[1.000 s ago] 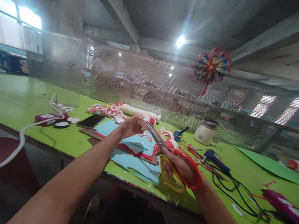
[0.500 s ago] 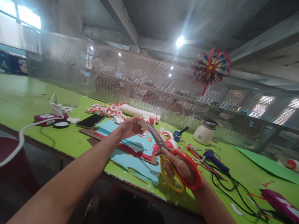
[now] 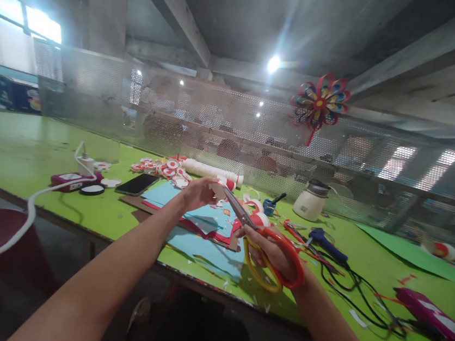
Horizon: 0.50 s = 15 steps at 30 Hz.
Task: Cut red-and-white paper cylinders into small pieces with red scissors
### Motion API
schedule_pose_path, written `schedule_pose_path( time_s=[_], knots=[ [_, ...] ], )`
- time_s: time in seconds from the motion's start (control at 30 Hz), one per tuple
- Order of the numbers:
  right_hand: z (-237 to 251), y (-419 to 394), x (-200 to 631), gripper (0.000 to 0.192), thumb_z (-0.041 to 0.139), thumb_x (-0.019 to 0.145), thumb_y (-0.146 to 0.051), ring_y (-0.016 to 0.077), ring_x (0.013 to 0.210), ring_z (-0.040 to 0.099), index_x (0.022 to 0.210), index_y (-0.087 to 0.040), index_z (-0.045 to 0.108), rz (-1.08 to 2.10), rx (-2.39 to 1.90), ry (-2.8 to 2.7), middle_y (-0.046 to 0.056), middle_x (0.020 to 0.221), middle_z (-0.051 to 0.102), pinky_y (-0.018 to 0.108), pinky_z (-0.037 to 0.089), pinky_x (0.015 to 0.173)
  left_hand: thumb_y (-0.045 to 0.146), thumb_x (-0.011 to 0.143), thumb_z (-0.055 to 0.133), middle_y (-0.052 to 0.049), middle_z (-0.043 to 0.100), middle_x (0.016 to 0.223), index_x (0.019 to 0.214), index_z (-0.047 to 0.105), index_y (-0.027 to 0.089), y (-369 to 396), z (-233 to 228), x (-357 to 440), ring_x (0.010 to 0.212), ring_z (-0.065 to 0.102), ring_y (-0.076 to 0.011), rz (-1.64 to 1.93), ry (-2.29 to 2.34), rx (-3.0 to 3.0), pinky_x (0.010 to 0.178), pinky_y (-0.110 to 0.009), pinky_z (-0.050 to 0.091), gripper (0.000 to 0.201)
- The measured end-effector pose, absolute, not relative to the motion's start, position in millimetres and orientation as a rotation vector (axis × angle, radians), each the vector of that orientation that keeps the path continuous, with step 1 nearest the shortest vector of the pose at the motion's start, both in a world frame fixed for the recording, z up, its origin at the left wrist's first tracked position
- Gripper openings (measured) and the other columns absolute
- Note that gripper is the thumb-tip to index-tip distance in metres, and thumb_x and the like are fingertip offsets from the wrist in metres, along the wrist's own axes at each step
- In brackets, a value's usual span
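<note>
item 1, green table (image 3: pixel 20 152): runs across the middle of the frame; i see it crowded at centre, with scrap flecks along the near edge. risk, as i judge it: offcuts and small pieces slide off that edge unseen.

item 2, stack of coloured paper sheets (image 3: pixel 204 228): blue and red, centre of frame, flat under both hands. risk: a dropped piece is lost among like colours.

item 3, black cables (image 3: pixel 361 295): lower right, tangled just beside the right forearm. risk: an elbow drawn back could snag them and drag the blue tool (image 3: pixel 328 245).

item 4, scissors (image 3: pixel 262 245): orange and yellow handles, centre right, blades narrowly parted and angled up-left to the paper piece. risk: the tips sit very near the left fingertips, so a hurried close may nick them.

item 5, right hand (image 3: pixel 273 255): fingers through the loops, clamped on the scissors.

item 6, left hand (image 3: pixel 198 193): centre of frame, fingers pinched on the piece.

item 7, small paper piece (image 3: pixel 219 190): pale, held above the stack at the blade tips. risk: a thin grip lets it twist, spoiling the cut line.
</note>
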State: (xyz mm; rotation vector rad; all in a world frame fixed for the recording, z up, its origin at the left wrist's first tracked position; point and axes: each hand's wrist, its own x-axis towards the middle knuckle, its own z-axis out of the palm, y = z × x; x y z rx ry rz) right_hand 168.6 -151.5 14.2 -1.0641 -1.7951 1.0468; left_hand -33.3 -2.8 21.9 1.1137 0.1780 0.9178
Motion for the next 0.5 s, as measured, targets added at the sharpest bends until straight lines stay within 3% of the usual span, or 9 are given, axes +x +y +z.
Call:
schedule_pose_path(
  time_s=[0.13, 0.3, 0.5],
  knots=[
    [16.5, -152.2, 169.4, 0.036, 0.044, 0.088, -0.044, 0.0089, 0.045, 0.048, 0.081, -0.015, 0.063, 1.068, -1.005, -1.826, -0.005, 0.047, 0.045, 0.023, 0.042, 0.049, 0.027, 0.071, 0.057, -0.003, 0.061, 0.067, 0.076, 0.056, 0.013, -0.9, 22.1, -32.4, 0.062, 0.058, -0.0144, 0.942, 0.207, 1.107, 0.053, -0.025, 0.039, 0.015],
    [19.3, -154.7, 168.5, 0.045, 0.040, 0.090, -0.041, 0.0123, 0.054, 0.056, 0.055, -0.018, 0.055, 1.020, -0.964, -1.895, -0.002, 0.050, 0.049, 0.031, 0.046, 0.066, 0.029, 0.069, 0.060, -0.004, 0.062, 0.069, 0.076, 0.060, 0.012, 4.7, 21.2, -29.8, 0.063, 0.056, -0.0129, 1.124, 0.320, 1.162, 0.056, -0.023, 0.039, 0.019],
    [20.0, -154.2, 168.2, 0.047, 0.041, 0.090, -0.041, 0.0122, 0.054, 0.056, 0.048, -0.020, 0.047, 0.932, -1.019, -1.954, -0.002, 0.051, 0.049, 0.032, 0.047, 0.068, 0.028, 0.073, 0.057, -0.005, 0.064, 0.076, 0.079, 0.061, 0.013, 5.1, 23.2, -32.9, 0.064, 0.056, -0.0133, 1.198, 0.125, 1.124, 0.057, -0.025, 0.042, 0.017]
  ],
)
